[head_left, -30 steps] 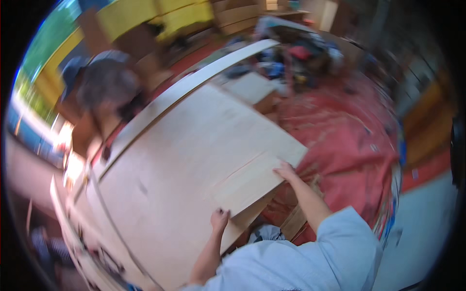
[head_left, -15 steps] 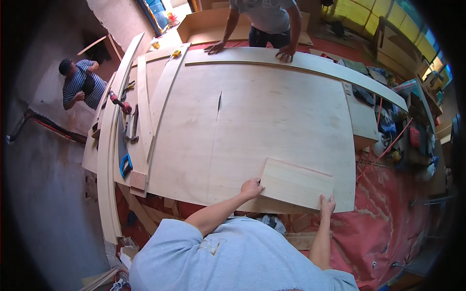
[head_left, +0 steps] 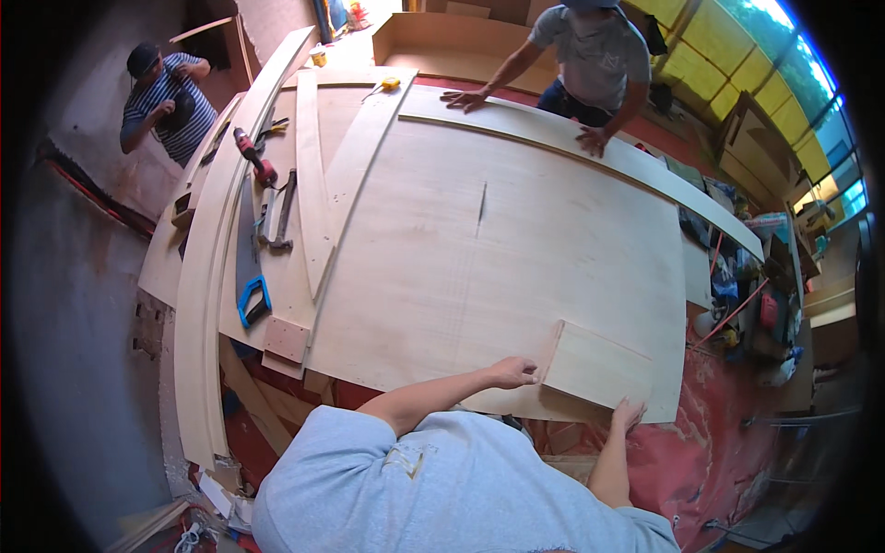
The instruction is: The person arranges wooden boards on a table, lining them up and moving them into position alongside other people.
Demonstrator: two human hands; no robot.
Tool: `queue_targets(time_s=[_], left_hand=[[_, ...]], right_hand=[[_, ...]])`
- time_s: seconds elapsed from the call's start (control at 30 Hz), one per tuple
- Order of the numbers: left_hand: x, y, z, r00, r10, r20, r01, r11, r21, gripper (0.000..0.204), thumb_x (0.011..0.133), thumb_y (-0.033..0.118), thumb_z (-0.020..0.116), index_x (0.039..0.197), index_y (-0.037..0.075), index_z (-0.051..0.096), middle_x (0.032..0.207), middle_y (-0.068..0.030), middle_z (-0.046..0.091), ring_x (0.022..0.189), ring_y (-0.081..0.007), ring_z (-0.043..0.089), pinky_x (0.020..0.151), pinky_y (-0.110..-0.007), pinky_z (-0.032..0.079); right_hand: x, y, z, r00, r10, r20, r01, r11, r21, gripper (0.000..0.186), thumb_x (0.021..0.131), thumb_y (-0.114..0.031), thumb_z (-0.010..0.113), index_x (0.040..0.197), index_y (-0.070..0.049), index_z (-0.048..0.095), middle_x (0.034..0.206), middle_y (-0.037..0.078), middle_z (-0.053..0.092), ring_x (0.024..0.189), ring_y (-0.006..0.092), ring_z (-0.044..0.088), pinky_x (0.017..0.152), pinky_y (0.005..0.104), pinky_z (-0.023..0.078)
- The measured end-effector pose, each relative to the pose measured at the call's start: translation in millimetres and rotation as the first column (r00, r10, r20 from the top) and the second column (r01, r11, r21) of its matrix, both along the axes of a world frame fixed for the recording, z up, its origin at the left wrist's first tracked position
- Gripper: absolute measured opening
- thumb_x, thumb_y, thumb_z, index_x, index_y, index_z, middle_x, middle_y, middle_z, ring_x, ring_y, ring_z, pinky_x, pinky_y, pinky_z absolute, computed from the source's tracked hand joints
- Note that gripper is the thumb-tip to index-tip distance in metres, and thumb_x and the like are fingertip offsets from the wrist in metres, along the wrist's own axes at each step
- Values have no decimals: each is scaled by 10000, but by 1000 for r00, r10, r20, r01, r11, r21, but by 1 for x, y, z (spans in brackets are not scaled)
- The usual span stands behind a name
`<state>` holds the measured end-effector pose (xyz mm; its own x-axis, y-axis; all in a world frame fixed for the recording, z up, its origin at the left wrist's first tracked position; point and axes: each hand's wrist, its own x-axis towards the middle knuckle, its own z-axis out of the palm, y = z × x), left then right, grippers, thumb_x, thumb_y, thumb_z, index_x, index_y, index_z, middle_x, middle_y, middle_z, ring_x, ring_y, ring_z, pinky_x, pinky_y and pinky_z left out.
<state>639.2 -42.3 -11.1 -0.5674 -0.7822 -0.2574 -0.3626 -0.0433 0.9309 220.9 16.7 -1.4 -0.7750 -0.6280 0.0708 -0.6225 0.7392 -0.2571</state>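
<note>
Small board point(head_left: 597, 367), single, rests on one panel point(head_left: 406, 258), right grip point(head_left: 629, 415) closed on it, left grip point(head_left: 513, 371) part-open, empty.

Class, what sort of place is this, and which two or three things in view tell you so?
Probably a woodworking shop, or a room being fitted out: a saw and hammer lie near long boards, beside a large wooden panel.
</note>
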Motion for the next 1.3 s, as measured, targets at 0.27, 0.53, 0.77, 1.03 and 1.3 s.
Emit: queue_targets(time_s=[0.27,0.53,0.77,1.03,1.3], left_hand=[[159,25,-22,994,-2,109,-22,976,216,527,1000,401,664,1322,-16,684,1227,-193,751,1059,-305,741,960,-411,573],[228,46,-26,954,288,86,-293,828,479,393,1035,269,655,1314,-7,683,1090,-114,769,863,-153,721,753,-312,597],[249,30,-19,875,479,63,-447,754,481,392,1038,276,651,1315,0,680,1088,-81,771,863,-147,723,737,-296,593],[268,7,-27,848,524,81,-501,741,447,372,1004,282,676,1244,3,724,1046,-111,790,836,-162,756,764,-319,602],[268,-21,-27,820,561,115,-554,726,407,364,1001,268,675,1233,-7,726,1059,-128,790,838,-163,757,784,-322,603]], right_hand=[[89,23,-4,993,110,44,-115,984,138,625,1026,-293,625,1479,112,478,1562,306,448,1436,444,462,1212,480,374],[115,24,-8,982,171,85,-175,983,45,633,1021,-318,639,1445,132,507,1508,330,482,1416,458,471,1186,488,393],[120,-11,-11,993,58,105,-68,994,87,675,996,-363,658,1407,157,532,1486,365,482,1400,494,459,1189,536,369],[104,-40,3,998,-51,-47,60,975,214,694,961,-420,674,1465,39,544,1544,341,448,1429,472,453,1184,545,376],[131,-61,-5,995,94,-44,-84,980,182,641,1014,-394,625,1469,49,538,1591,317,427,1494,443,399,1227,513,338]])
